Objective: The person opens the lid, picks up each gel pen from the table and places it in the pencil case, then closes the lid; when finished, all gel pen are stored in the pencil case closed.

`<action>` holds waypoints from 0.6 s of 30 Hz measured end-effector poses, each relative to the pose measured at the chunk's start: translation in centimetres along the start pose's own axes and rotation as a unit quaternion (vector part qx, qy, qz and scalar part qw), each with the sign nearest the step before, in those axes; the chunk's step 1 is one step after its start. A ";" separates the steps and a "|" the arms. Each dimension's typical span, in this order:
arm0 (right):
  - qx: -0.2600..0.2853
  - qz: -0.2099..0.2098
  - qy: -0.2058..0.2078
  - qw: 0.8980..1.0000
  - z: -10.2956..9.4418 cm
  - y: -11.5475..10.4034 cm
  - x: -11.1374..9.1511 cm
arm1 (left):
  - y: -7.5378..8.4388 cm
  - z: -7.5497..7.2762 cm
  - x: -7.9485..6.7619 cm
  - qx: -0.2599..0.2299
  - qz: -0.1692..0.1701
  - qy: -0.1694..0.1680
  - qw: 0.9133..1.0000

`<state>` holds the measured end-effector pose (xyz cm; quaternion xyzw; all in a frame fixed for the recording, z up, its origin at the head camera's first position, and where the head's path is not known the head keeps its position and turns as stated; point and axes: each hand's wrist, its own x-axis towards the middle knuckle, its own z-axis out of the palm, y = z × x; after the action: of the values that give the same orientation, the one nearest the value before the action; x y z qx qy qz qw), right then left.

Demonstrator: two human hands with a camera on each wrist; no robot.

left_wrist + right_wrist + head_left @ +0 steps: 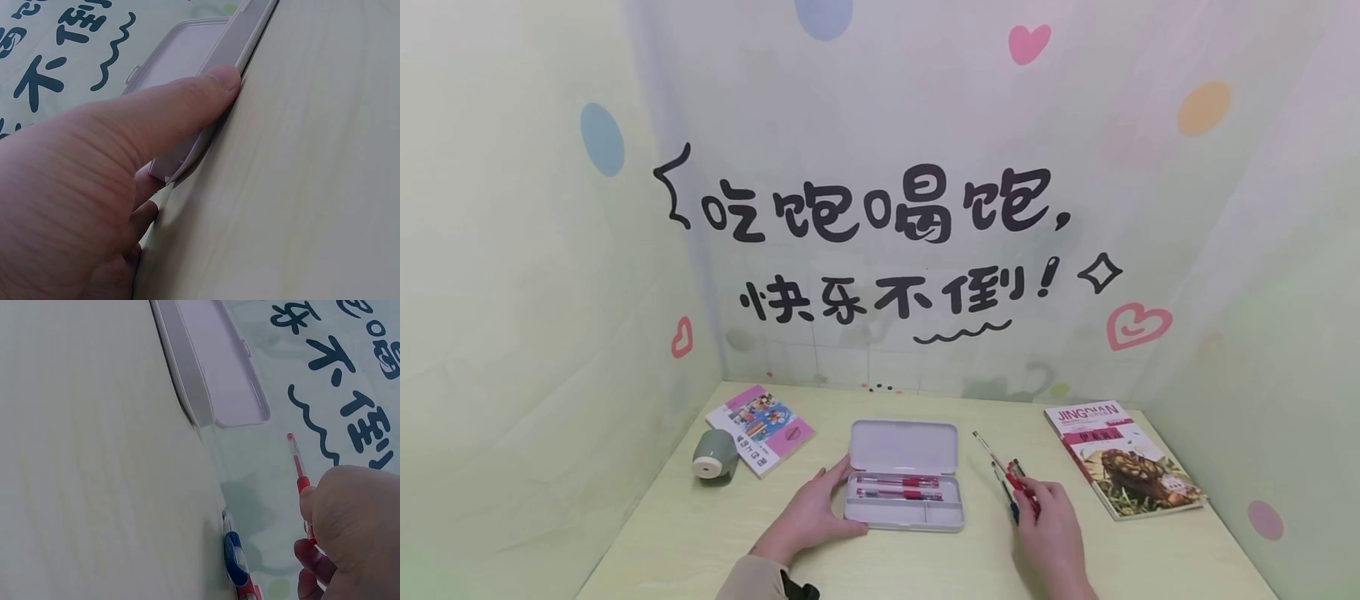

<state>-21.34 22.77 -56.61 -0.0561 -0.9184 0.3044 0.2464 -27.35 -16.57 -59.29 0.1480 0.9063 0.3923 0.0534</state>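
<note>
An open pale lilac pencil case (pixel 904 447) lies at the middle of the table, its lid tipped back. Two red pens (pixel 917 494) rest in its rear compartment. My left hand (pixel 811 518) grips the case's left end, the thumb (pixel 215 81) against the front wall and the other fingers round the side. To the right of the case, my right hand (pixel 1051 533) pinches a red pen (pixel 299 464) clear of the tabletop. Below that hand lie a blue pen (pixel 235 559) and at least one more red pen (pixel 248 591), partly hidden.
At the left stands a grey-green pencil sharpener (pixel 715 456) beside a pink and blue booklet (pixel 763 429). A magazine (pixel 1123 462) lies at the right. Printed fabric walls (pixel 880 108) enclose the wooden table (pixel 700 550) at the back and both sides.
</note>
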 end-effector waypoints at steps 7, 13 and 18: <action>0.017 -0.086 0.015 0.996 2.3 -2.3 -0.4 | -0.3 0.0 0.0 0.000 -0.002 0.001 1.000; 0.035 -0.134 0.011 0.990 3.6 -4.6 -0.6 | -0.2 0.1 0.0 -0.002 0.000 0.003 1.000; 0.011 -0.150 -0.014 0.988 4.6 -5.7 -0.3 | -0.2 0.2 0.0 0.002 0.003 0.003 1.000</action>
<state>-23.02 15.65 -56.60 0.0897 -0.9164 0.2750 0.2768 -27.40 -16.56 -59.57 0.1494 0.9066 0.3915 0.0488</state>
